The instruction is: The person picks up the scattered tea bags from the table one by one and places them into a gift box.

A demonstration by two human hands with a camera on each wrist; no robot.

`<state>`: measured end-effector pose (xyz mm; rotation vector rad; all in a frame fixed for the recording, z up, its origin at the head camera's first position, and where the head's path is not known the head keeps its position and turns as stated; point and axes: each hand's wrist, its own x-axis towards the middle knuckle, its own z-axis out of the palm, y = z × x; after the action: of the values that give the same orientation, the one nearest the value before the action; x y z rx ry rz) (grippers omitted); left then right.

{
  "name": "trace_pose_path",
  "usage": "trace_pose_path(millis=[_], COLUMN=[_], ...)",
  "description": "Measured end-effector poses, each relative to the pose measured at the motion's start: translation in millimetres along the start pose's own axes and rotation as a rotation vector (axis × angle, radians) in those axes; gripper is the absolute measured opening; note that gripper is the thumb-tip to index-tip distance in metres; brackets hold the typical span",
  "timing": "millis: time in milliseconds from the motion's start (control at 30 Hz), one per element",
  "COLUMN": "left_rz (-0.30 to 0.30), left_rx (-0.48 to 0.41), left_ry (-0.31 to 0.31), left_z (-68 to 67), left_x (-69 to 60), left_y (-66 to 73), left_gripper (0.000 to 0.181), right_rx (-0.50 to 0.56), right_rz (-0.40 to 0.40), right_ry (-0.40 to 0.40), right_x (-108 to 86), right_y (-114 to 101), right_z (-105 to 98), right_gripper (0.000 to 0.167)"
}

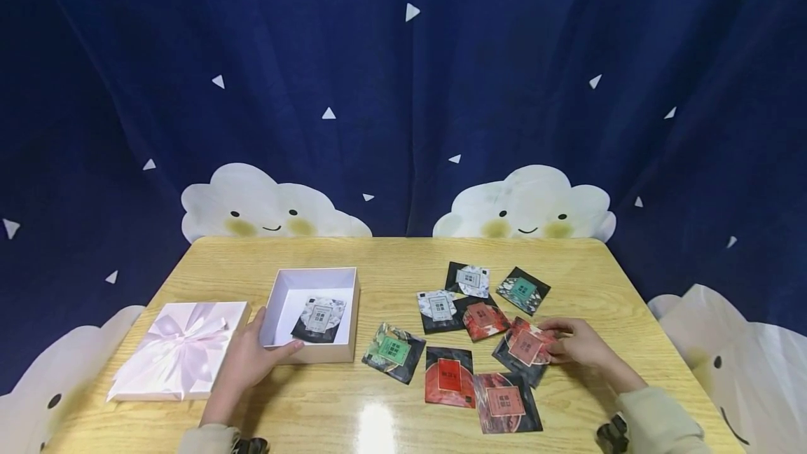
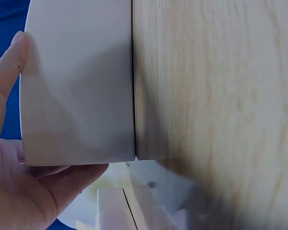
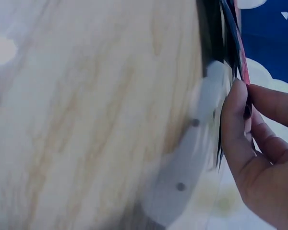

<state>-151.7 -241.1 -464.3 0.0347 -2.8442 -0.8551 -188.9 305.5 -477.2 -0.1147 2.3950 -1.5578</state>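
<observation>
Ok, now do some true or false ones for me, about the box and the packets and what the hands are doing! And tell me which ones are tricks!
1. The left hand is holding the white box. True.
2. Three packets are inside the white box. False: there is just one, a black-and-white packet.
3. The right hand is pinching a red-labelled packet. True.
4. The pink bow-topped lid is covering the white box. False: it lies to the left of it.
5. A light-green-labelled packet lies to the right of the white box. True.
</observation>
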Motion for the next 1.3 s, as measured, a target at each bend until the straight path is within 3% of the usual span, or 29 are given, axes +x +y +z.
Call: trace_pose_path(millis=[567, 1300], left_rz=[-0.018, 0.0], left_rx=[0.001, -0.001], left_ry=[-0.013, 0.005], left_z=[0.3, 1.3], left_x=[0.5, 0.7], left_y=[0.4, -1.6], left_gripper=[0.107, 0.105], right_rx=[0.026, 0.145], right_rz=[0.02, -0.018], right_ry=[0.089, 0.069], right_x=[-8.7, 12.1], right_y=[-11, -32], right_z=[-18, -1], right_gripper=[0.037, 0.037])
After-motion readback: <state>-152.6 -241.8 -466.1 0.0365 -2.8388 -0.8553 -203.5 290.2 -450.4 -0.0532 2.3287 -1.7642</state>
